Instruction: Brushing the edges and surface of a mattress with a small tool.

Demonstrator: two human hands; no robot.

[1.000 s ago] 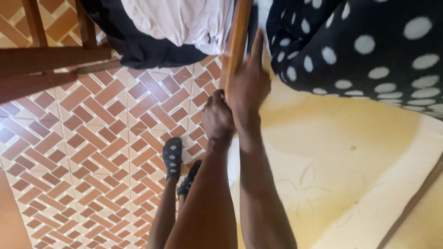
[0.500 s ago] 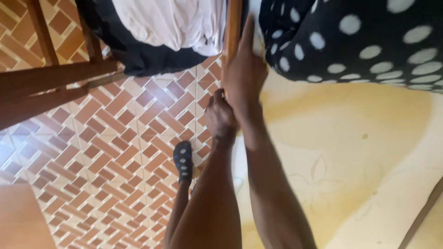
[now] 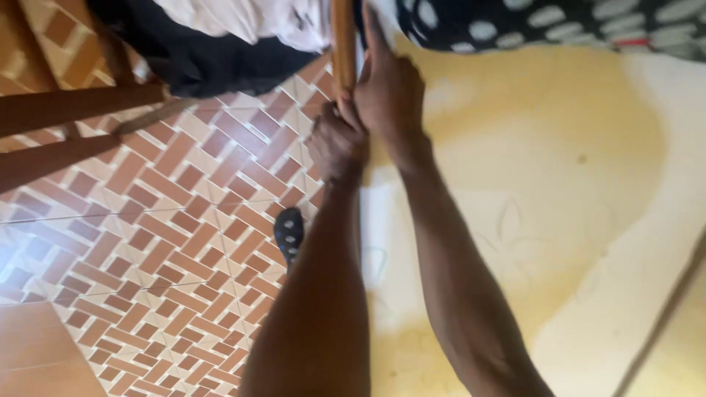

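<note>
Patterned tile floor [image 3: 147, 242], dark sandal [image 3: 289, 232]
</note>
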